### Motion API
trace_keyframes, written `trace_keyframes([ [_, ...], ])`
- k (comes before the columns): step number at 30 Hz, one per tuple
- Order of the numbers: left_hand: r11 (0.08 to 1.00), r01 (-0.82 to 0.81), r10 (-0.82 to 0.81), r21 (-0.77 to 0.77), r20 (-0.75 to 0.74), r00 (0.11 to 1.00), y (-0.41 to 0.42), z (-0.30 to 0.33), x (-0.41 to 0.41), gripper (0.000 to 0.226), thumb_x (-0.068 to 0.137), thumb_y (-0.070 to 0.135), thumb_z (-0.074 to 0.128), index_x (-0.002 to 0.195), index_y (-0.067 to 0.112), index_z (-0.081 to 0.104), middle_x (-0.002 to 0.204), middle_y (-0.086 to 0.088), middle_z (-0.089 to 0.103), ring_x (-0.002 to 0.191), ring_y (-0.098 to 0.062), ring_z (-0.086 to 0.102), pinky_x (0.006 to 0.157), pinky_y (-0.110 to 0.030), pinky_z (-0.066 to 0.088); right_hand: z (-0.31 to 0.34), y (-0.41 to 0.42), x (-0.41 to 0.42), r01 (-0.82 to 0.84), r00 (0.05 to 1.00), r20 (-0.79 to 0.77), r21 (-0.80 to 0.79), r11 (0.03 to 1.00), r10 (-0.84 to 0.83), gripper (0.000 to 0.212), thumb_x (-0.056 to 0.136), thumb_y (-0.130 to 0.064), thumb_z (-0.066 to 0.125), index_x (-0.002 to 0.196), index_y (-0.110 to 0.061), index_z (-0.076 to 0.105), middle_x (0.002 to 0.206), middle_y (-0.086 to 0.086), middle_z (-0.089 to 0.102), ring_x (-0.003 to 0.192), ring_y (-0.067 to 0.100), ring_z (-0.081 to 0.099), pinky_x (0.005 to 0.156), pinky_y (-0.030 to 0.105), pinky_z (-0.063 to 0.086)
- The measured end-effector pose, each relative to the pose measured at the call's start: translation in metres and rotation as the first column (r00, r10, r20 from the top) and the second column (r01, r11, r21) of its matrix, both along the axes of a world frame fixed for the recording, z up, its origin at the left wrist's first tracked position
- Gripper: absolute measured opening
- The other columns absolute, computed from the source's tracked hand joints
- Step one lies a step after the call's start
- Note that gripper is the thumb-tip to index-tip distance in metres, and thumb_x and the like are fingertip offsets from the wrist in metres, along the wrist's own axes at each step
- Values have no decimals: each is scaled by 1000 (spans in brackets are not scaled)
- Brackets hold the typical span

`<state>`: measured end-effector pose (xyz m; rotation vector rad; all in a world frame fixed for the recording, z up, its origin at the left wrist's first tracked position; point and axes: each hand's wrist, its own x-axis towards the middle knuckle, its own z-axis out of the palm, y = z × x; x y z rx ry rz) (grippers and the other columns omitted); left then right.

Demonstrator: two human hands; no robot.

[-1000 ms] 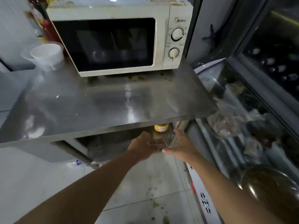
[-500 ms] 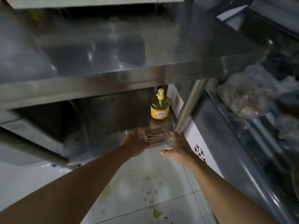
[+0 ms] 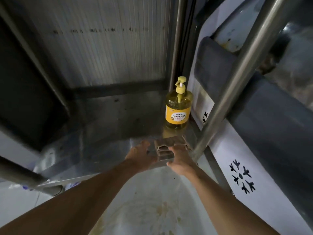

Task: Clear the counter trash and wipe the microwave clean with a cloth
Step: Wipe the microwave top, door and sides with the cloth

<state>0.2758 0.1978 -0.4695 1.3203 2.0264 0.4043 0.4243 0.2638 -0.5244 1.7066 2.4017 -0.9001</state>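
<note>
Folded cloth [image 3: 166, 150] now on lower shelf [image 3: 108, 133]

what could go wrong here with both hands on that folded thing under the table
1. The folded item lies at the front edge of the lower shelf; held loosely between the left hand and right hand, it might slip to the stained floor.
2. The yellow pump bottle stands upright just behind it; reaching further in could knock it over.
3. The table leg passes close beside the right hand, so pulling back fast may bump it.
</note>
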Motion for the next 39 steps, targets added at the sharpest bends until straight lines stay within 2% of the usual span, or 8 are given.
trace_keyframes([
  [7,998,-68,68,13,3,998,12,-33,-28,58,78,34,69,129,21,45,112,1,58,100,-15,57,79,-19,40,-49,20,-29,-116,989,105,120,986,103,53,85,-8,56,134,-23,45,156,-9,3,142,26,11,114,40,21],
  [14,997,-75,76,18,-15,997,5,-22,-36,60,78,36,70,129,19,45,107,2,58,90,-10,50,77,-19,38,-29,15,-26,-40,999,-20,93,995,42,66,80,2,58,139,-19,35,143,1,33,129,22,37,106,32,35],
  [17,998,-62,62,-3,-22,998,-3,6,-28,59,79,37,69,130,20,44,105,3,55,89,-11,49,74,-19,36,8,11,-11,29,997,-70,20,999,-28,65,82,7,52,139,-20,35,141,4,36,127,23,40,104,29,36],
  [21,999,-51,51,-19,-8,999,-17,56,-10,58,79,33,66,131,22,44,113,1,57,95,-13,53,76,-18,36,70,-1,8,66,986,-153,-15,998,-67,51,80,11,50,126,-12,50,131,6,45,110,13,45,86,9,30],
  [24,998,-55,56,-33,41,998,-30,99,2,58,79,34,67,131,24,44,119,0,57,100,-15,57,79,-19,41,118,-13,18,121,978,-167,-30,992,-124,50,86,3,52,132,-16,46,135,3,47,121,18,47,99,23,36],
  [28,999,-20,23,-36,72,997,-48,163,18,59,81,30,68,133,21,43,124,-5,55,102,-18,57,76,-22,43,184,-34,33,156,966,-193,-106,982,-174,41,88,3,48,125,-16,52,125,6,53,104,18,53,86,24,48],
  [32,1000,-11,14,-28,104,995,-68,228,30,59,79,25,71,131,18,44,123,-8,55,104,-23,57,77,-28,48,253,-61,45,231,898,-332,-201,952,-288,40,86,9,45,119,-11,58,122,9,58,113,23,55,98,35,47],
  [39,997,77,-76,-10,46,996,-92,345,35,56,81,23,67,130,18,42,121,-6,57,99,-19,57,79,-25,47,389,-88,48,268,802,-501,-188,945,-327,31,83,8,57,91,-20,68,104,1,67,103,15,60,98,31,46],
])
